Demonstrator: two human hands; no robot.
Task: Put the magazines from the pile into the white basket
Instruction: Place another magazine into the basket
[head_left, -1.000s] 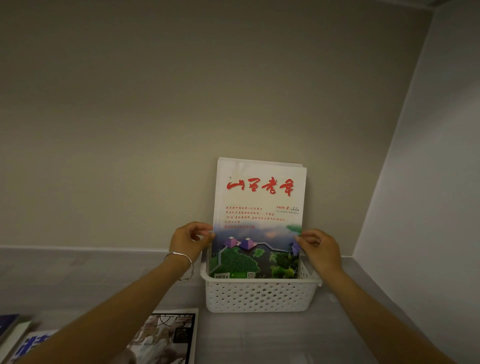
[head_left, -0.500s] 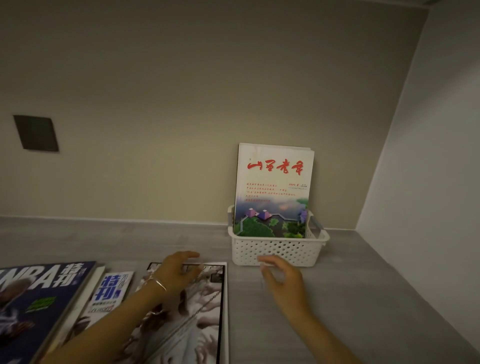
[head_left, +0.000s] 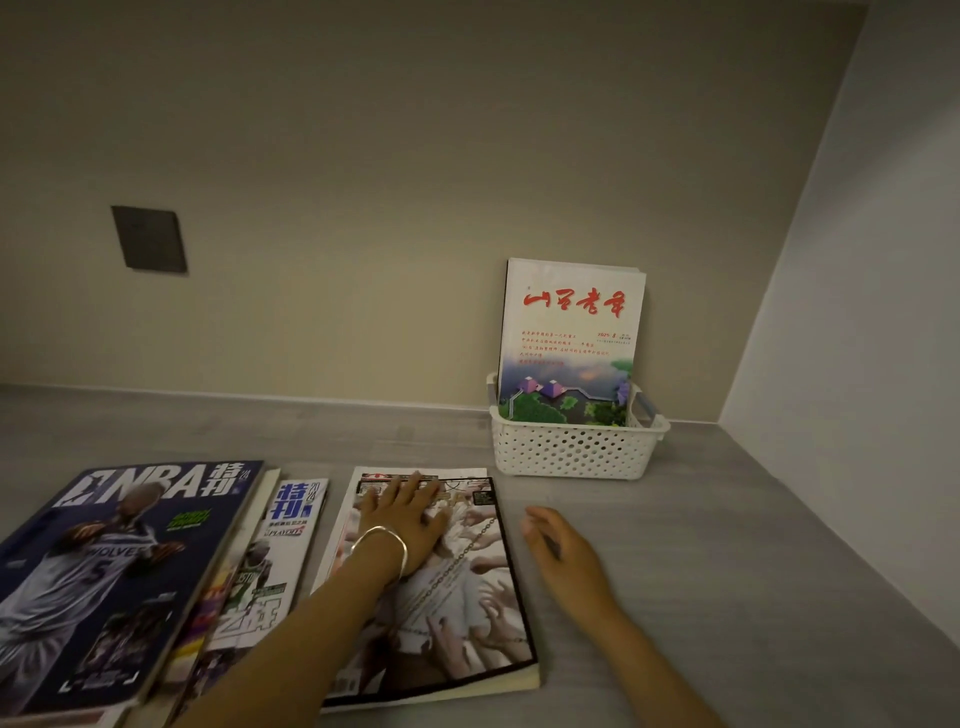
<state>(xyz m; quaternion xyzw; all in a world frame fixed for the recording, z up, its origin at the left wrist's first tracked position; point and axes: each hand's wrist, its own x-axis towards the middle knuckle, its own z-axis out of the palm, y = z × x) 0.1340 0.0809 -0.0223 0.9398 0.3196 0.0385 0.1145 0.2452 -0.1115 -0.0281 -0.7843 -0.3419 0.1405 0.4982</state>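
Left hand (head_left: 402, 522) lies flat, fingers spread, on the top magazine (head_left: 431, 587) at near centre; right hand (head_left: 558, 551) open beside it, holding nothing. Basket (head_left: 571, 449) far right holds one upright magazine (head_left: 571, 338). Risk: a one-handed lift lets the cover flop, or dragging shifts the magazines beneath.

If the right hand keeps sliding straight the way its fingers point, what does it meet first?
Probably the white basket. The right hand lies on bare table, fingers aimed up and slightly left, toward the basket's left front corner; depth is uncertain, so it could pass just left.
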